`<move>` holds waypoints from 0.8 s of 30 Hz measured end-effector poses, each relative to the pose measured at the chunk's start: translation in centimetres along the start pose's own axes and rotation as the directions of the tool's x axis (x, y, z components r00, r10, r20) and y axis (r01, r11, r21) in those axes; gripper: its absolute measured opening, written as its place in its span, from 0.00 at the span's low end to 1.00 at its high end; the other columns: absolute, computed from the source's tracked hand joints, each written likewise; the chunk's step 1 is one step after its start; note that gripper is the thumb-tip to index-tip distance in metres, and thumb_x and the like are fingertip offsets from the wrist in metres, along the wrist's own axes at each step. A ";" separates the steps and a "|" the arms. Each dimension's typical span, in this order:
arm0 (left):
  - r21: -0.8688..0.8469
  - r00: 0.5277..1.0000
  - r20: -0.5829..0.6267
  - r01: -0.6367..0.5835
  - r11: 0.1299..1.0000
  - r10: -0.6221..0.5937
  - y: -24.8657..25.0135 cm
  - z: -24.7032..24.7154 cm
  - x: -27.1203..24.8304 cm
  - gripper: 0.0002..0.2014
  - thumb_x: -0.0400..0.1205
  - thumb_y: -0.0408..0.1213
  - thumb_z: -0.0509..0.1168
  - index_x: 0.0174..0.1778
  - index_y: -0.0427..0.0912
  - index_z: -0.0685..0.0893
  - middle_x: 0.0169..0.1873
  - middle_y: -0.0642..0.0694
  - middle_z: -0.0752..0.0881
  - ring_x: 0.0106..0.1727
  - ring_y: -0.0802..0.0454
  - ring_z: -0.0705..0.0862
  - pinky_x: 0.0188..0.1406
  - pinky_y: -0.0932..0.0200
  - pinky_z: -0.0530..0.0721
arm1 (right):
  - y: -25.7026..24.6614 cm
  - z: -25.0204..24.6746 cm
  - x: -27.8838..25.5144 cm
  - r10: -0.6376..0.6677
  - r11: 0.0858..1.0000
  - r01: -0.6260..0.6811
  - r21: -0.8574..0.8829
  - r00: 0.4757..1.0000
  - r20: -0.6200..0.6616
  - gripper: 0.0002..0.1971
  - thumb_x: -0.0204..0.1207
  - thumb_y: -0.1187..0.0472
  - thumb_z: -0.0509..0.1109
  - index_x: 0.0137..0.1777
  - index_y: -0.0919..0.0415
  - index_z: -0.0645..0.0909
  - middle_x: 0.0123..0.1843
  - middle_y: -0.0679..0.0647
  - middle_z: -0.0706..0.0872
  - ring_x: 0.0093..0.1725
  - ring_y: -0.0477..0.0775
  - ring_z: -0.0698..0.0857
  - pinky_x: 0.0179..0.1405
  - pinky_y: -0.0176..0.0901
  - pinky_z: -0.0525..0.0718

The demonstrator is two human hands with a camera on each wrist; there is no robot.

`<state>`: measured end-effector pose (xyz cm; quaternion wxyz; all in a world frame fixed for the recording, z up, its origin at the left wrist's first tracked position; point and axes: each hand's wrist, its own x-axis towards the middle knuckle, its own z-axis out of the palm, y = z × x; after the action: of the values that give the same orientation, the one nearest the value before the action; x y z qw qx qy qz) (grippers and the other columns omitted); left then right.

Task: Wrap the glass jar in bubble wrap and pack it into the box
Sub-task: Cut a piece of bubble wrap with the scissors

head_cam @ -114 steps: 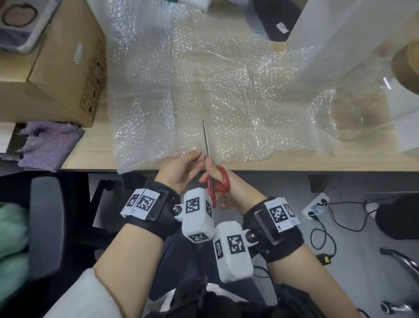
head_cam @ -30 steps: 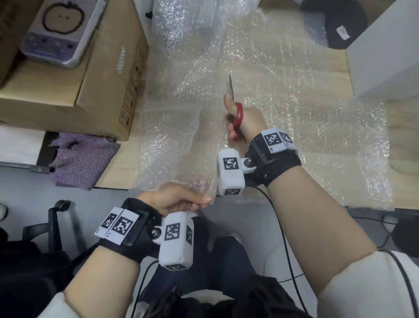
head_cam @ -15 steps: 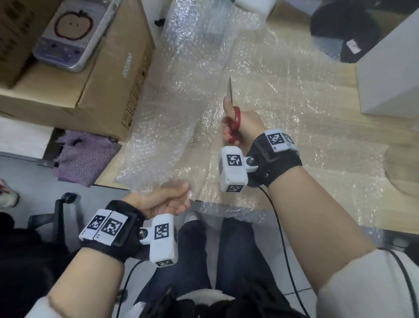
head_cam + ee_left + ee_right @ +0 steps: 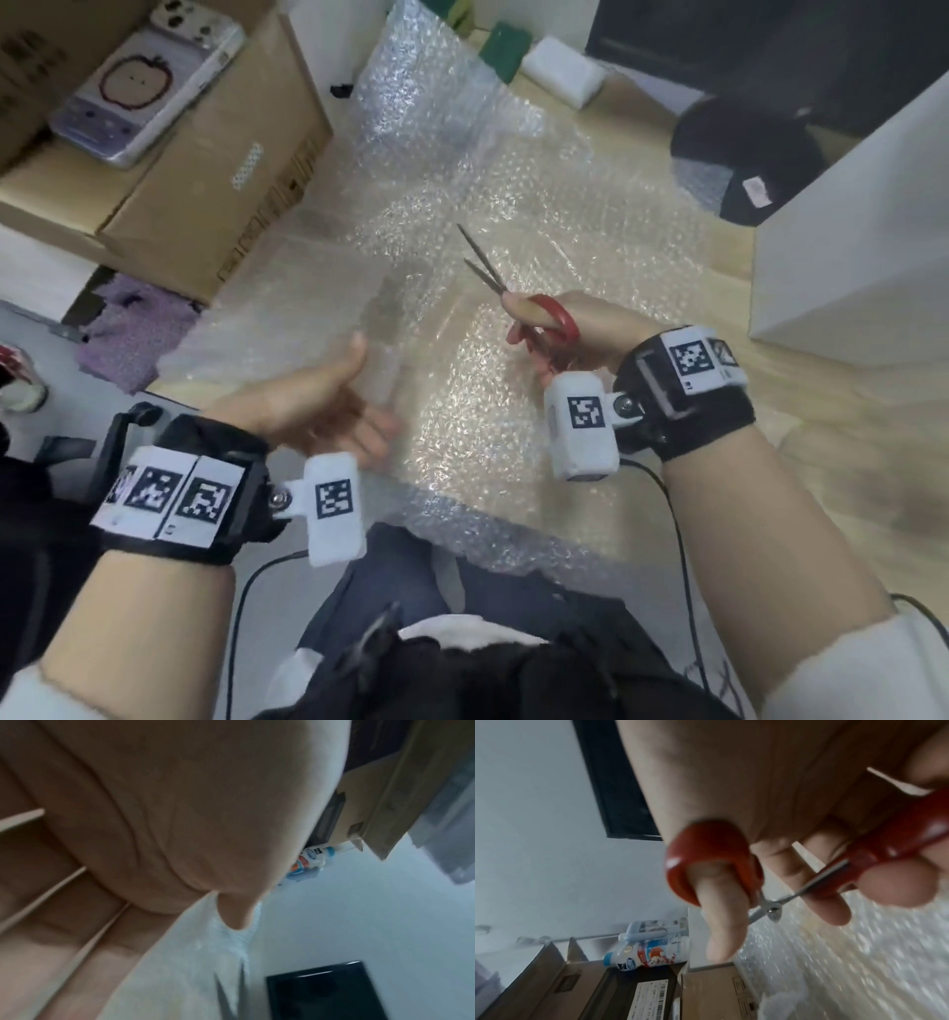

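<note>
Bubble wrap [image 4: 539,216] beside cardboard box [image 4: 215,169]; its printing unreadable.

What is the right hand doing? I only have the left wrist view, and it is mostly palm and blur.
Observer: The right hand holds red-handled scissors over the bubble wrap, with the blades parted.
Operator: How are they gripped?
Observer: The right wrist view shows the thumb through one red loop and the other fingers around the other handle.
Operator: And the left hand's grip?
Observer: In the head view the left hand pinches a loose piece of the wrap, thumb on top and fingers underneath.
Operator: Is the jar visible?
Observer: No jar shows in any view.
</note>
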<state>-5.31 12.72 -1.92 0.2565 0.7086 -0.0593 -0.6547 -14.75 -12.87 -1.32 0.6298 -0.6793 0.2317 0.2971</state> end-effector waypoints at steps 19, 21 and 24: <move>0.106 0.799 -0.601 0.086 0.991 -0.005 7.9 4.3 7.0 0.30 0.68 0.46 0.75 0.62 0.41 0.73 0.60 0.41 0.77 0.59 0.42 0.78 0.62 0.44 0.80 | 4.9 -10.1 3.4 -0.188 0.786 -0.351 -0.508 0.647 -0.739 0.14 0.77 0.69 0.63 0.62 0.63 0.79 0.64 0.65 0.78 0.59 0.66 0.81 0.52 0.49 0.76; 0.080 0.815 -0.580 0.063 0.995 -0.005 8.3 4.3 7.3 0.29 0.71 0.41 0.74 0.65 0.39 0.71 0.55 0.45 0.77 0.56 0.45 0.77 0.57 0.52 0.77 | 5.4 -9.7 3.3 -0.216 0.767 -0.360 -0.531 0.635 -0.742 0.15 0.77 0.67 0.61 0.63 0.62 0.79 0.64 0.64 0.77 0.60 0.67 0.80 0.56 0.54 0.77; 0.114 0.854 -0.520 0.064 0.991 0.004 9.0 4.9 7.0 0.21 0.73 0.42 0.74 0.58 0.41 0.77 0.46 0.47 0.81 0.48 0.47 0.81 0.44 0.57 0.77 | 5.9 -9.1 2.2 -0.232 0.796 -0.336 -0.503 0.598 -0.767 0.18 0.76 0.63 0.64 0.67 0.56 0.78 0.66 0.60 0.77 0.64 0.63 0.77 0.60 0.55 0.75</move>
<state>-6.74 0.62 -4.24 0.2071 0.8746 -0.0184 -0.4380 -16.17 -22.41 -6.82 0.1975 -0.8932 0.4023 0.0376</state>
